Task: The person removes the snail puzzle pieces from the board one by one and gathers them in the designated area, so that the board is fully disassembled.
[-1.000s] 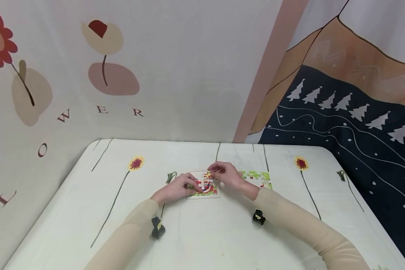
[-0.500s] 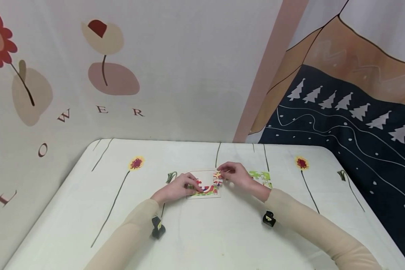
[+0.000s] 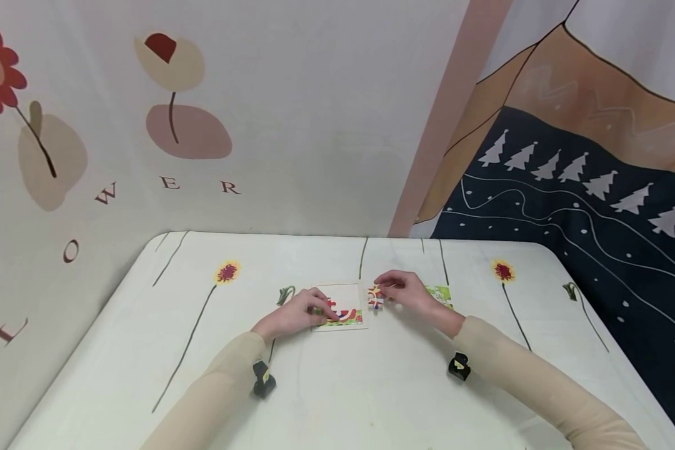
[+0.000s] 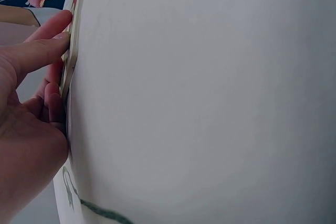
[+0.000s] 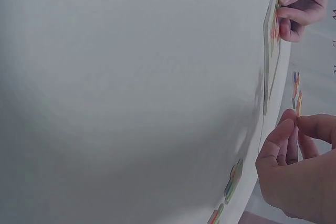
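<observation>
Head view: two beige sleeves point(image 3: 214, 394) come in from the near side, and white tablecloth point(image 3: 360, 387) spreads between them to the near edge of a puzzle board point(image 3: 343, 294). Fingers loosely bent, the left hand point(image 3: 295, 311) rests at the board's left, touching the joined pieces point(image 3: 349, 317) (white board shows beyond these). Just past the right edge, the right hand point(image 3: 405, 290) pinches a patterned puzzle section point(image 3: 375, 299) above the cloth, fingertips close together. Green pieces point(image 3: 441, 293) lie farther right, partly hidden by that hand. Beyond runs more cloth, then a printed backdrop point(image 3: 315, 125).
</observation>
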`<state>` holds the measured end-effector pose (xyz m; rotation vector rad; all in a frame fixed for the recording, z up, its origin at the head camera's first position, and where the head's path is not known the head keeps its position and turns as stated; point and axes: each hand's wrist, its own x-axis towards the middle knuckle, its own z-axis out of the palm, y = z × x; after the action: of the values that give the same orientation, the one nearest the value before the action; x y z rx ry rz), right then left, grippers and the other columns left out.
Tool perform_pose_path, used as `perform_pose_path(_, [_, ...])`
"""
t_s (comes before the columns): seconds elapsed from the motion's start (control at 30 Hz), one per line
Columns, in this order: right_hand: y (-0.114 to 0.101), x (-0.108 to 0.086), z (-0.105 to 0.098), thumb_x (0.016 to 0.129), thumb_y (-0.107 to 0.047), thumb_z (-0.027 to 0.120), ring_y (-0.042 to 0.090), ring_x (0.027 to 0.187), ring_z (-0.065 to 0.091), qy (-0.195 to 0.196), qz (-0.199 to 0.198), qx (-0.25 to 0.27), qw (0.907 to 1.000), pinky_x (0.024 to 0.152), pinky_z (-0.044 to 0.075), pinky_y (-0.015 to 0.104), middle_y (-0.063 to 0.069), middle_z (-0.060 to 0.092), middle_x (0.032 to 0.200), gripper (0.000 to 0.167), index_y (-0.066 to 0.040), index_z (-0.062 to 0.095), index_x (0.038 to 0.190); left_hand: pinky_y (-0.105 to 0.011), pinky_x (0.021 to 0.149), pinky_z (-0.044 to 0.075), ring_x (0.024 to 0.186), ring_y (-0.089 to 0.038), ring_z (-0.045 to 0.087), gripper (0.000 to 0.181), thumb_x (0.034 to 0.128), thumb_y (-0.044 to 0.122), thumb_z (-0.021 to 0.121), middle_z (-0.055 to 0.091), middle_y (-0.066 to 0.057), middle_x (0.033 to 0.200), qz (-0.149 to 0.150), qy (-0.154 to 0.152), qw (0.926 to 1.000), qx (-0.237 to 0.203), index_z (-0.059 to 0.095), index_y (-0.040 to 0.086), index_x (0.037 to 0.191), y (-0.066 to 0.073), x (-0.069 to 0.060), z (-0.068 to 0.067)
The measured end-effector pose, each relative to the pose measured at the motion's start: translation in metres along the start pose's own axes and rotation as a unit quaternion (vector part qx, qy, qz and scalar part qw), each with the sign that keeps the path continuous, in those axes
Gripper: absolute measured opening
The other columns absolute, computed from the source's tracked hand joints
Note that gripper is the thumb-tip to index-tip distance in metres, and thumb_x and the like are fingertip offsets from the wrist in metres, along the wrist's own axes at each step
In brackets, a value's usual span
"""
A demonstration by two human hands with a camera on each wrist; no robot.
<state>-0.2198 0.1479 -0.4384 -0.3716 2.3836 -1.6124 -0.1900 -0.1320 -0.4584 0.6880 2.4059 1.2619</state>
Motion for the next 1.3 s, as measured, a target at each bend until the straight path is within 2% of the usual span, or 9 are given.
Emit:
perform_pose_path(0.5, [0.004, -0.008, -0.011, 0.092, 0.002, 0.058, 0.014, 0.076, 0.060, 0.003, -0.001, 0.003, 1.0000, 0.063, 0.049, 0.028, 0.019, 0.067, 0.094, 0.022, 0.011, 0.062, 0.112, -0.046, 0.093, 0.035, 0.114, -0.026, 0.043, 0.020, 0.0887, 0.000, 0.066, 0.053, 0.000, 0.110, 0.005, 0.000, 1.0000, -0.003, 0.077, 0.015, 0.097, 0.003, -0.002, -0.001])
perform_pose_path(0.93, [0.006, -0.014, -0.023, 0.091, 0.003, 0.059, 0.014, 0.076, 0.059, 0.018, 0.003, -0.003, 0.9998, 0.062, 0.048, 0.028, 0.016, 0.067, 0.095, 0.022, 0.011, 0.063, 0.111, -0.040, 0.086, 0.036, 0.107, -0.024, 0.043, 0.019, 0.0895, 0.002, 0.066, 0.051, 0.000, 0.109, 0.003, -0.001, 1.0000, 0.006, 0.077, 0.014, 0.098, 0.002, -0.002, -0.001])
perform_pose_path(1.13, [0.006, -0.017, -0.028, 0.090, 0.004, 0.058, 0.016, 0.076, 0.061, 0.016, -0.005, -0.003, 0.9999, 0.061, 0.049, 0.029, 0.018, 0.067, 0.091, 0.023, 0.012, 0.062, 0.111, -0.041, 0.087, 0.035, 0.109, -0.024, 0.043, 0.018, 0.0892, 0.003, 0.067, 0.051, 0.000, 0.109, 0.001, -0.001, 1.0000, 0.006, 0.077, 0.015, 0.097, 0.002, -0.002, -0.001])
perform_pose_path(1.3, [0.007, -0.018, -0.031, 0.090, 0.003, 0.058, 0.015, 0.076, 0.060, 0.018, 0.003, -0.015, 0.9997, 0.062, 0.049, 0.028, 0.018, 0.067, 0.095, 0.023, 0.011, 0.063, 0.112, -0.041, 0.089, 0.035, 0.110, -0.024, 0.043, 0.018, 0.0890, 0.003, 0.067, 0.051, 0.000, 0.108, 0.002, -0.003, 1.0000, 0.000, 0.078, 0.015, 0.097, 0.002, -0.001, -0.002])
